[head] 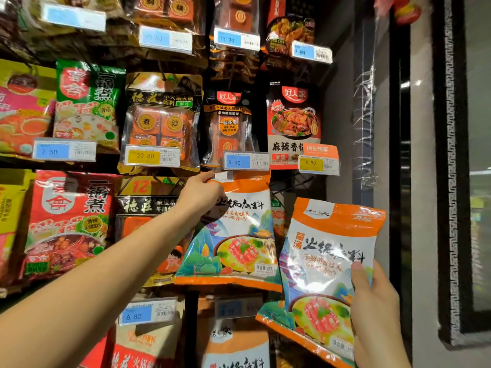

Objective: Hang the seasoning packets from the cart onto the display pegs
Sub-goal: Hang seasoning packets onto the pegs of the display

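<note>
The top edge of a packet [239, 235] is pinched by the fingers [208, 177] of the left hand [200, 193], just under the 9.90 tag [245, 161]. The packet is held tilted against the rack, in front of darker packs. Whether its hole has been caught on a peg cannot be told, as the peg there is hidden. A second packet [326, 251] is gripped at its lower right edge by the right hand [374, 309], with the thumb [358, 274] pressed on the front. It is held low and off to the right.

If the first packet were released before the hole is threaded, it would likely drop. The hole could also be missed, since the packet is pinched at one corner and hangs askew, and the tag could be knocked. The second packet's glossy film, held by an edge only, might slip.

The rack is crowded with rows of hanging packs and price tags. What look like bare wire pegs [292, 183] can be made out between the two packets. A grey wall [342, 128] and a dark frame [451, 181] stand to the right. The cart is not in view.
</note>
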Tool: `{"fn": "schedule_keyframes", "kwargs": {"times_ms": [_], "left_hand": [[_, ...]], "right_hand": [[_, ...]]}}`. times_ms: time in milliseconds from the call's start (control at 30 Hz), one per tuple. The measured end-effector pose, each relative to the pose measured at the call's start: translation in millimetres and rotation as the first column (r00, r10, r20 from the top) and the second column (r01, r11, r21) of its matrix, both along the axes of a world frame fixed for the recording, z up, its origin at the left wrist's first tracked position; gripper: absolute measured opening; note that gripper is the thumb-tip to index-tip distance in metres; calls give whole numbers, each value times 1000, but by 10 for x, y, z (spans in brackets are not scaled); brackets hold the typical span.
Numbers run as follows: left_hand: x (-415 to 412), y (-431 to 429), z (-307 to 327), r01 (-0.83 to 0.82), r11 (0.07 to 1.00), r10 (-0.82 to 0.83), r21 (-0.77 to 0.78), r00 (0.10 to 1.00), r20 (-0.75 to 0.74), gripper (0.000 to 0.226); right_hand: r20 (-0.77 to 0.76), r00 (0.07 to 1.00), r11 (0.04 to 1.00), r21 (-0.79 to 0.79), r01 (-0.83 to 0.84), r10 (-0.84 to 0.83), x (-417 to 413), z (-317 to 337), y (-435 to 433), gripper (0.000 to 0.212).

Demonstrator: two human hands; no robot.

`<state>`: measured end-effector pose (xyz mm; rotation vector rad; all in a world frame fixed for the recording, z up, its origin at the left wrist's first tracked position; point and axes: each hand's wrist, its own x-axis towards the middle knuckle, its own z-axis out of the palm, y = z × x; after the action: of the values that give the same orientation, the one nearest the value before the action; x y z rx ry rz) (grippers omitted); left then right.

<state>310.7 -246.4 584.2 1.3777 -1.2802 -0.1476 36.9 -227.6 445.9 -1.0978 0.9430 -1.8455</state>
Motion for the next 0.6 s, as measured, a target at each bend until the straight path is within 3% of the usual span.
{"fn": "schedule_keyframes", "kwargs": {"times_ms": [167,267,333,467,600], "left_hand": [[-19,-6,126,-14,999,14,39,1000,23,62],[-35,34,127,-158,987,156,-17,947,280,60],[-12,3,96,-200,976,217,-85,904,369,62],[31,-117,25,-196,976,218,-99,915,339,62],[-42,-270,-65,-139,989,145,-44,975,170,59]], "right_hand": [[-4,1000,1000,21,-3,3,-20,2,-7,19],[-4,1000,1000,31,-6,6,-33,4,-10,19],[5,1000,999,33,-8,8,-26,4,-12,20],[10,1000,999,41,-11,11,24,13,-9,23],[2,1000,999,46,7,-7,57,-3,-18,24]]}}
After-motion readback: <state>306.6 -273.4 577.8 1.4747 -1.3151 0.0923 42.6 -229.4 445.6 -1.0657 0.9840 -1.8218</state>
